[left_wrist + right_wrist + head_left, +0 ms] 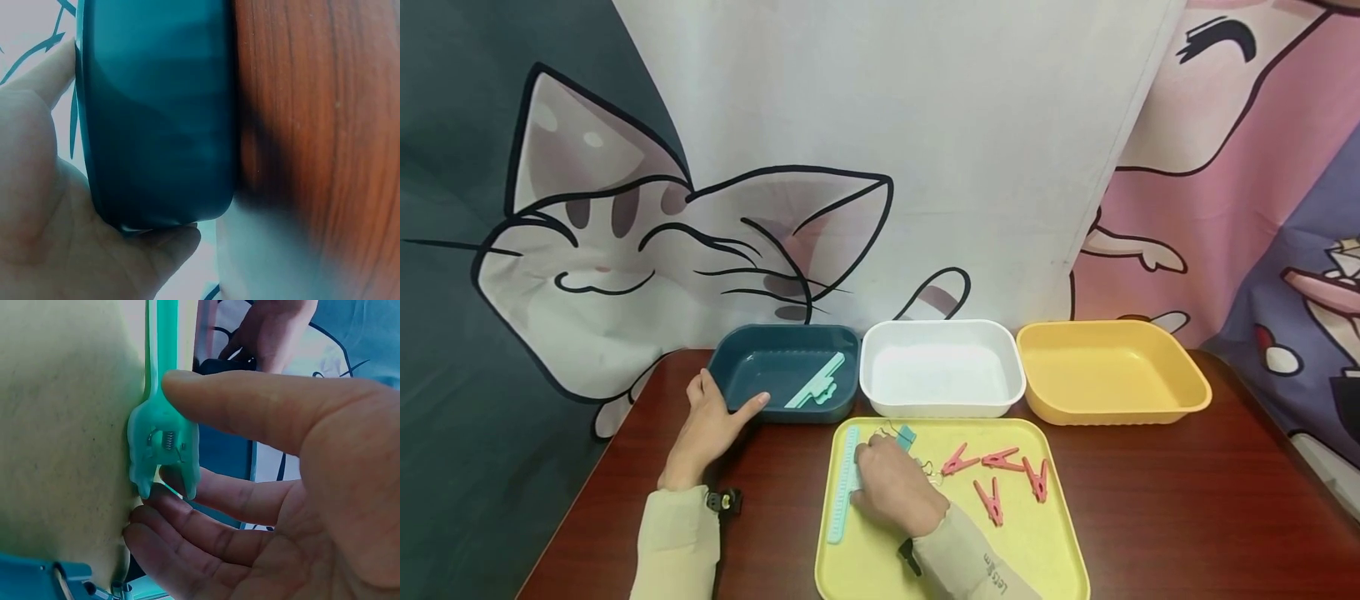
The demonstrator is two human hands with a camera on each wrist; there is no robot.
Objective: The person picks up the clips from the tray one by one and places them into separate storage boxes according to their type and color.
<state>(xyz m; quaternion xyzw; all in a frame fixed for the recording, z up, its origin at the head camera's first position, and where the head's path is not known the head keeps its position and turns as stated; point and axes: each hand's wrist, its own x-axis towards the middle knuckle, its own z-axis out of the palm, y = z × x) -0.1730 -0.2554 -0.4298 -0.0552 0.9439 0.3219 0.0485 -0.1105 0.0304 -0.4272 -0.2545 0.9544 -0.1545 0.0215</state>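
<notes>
My left hand grips the left end of a dark teal basin, its thumb over the front rim. The left wrist view shows the basin's outer wall between thumb and fingers. A mint bag-sealing clip lies inside it. My right hand is at the left side of a yellow tray, holding another long mint bag-sealing clip. In the right wrist view the thumb lies against this clip's spring part, with the other fingers curled around its handle end.
Several pink clothespins lie on the tray's right half. A teal binder clip sits near its back edge, partly behind the right hand. A white basin and a yellow basin stand right of the teal one, behind the tray.
</notes>
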